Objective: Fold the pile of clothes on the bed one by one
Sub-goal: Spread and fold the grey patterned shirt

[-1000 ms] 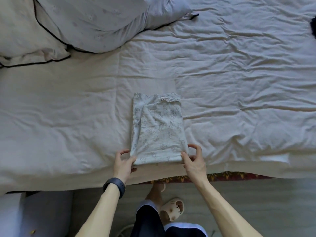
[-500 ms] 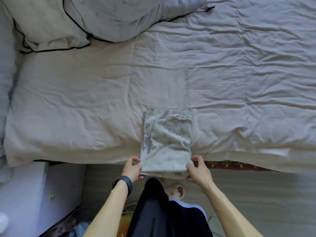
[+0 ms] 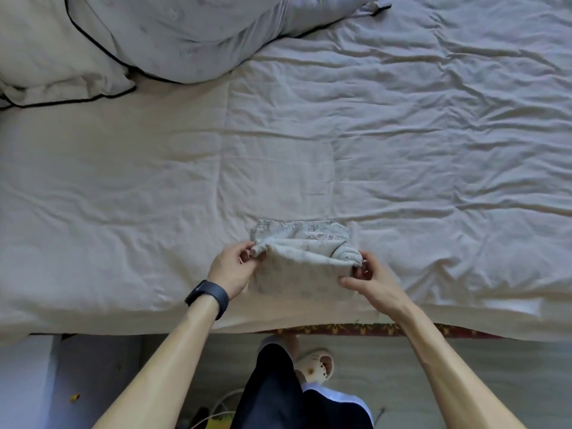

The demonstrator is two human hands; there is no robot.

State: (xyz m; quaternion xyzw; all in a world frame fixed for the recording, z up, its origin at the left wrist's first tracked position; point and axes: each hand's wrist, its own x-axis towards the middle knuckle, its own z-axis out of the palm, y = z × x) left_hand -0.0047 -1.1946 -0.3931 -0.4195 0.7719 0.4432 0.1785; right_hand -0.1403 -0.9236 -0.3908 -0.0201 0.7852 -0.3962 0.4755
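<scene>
The pale printed garment (image 3: 301,253) lies on the bed (image 3: 154,196) just inside its near edge, already narrowed to a small stack. Each hand has one near corner of it. The left hand (image 3: 230,269), with a dark wristband (image 3: 208,297) on its wrist, pinches the left corner between thumb and curled fingers (image 3: 245,246). The right hand (image 3: 371,281) pinches the right corner, where the cloth is bunched into a small roll. Taking both corners at once looks meant to keep the raised edge level, so the near half can be carried over the far half, whose hem lies flat on the sheet. That reads as one of the last folds on this piece. Beyond the garment the wrinkled sheet gives open room ahead and to both sides, and the pillows (image 3: 185,35) lie well apart at the far left. The tight side is the near one, because the mattress edge is just behind the wrists and a loose layer could slide off to the floor. No other clothes are in view.
</scene>
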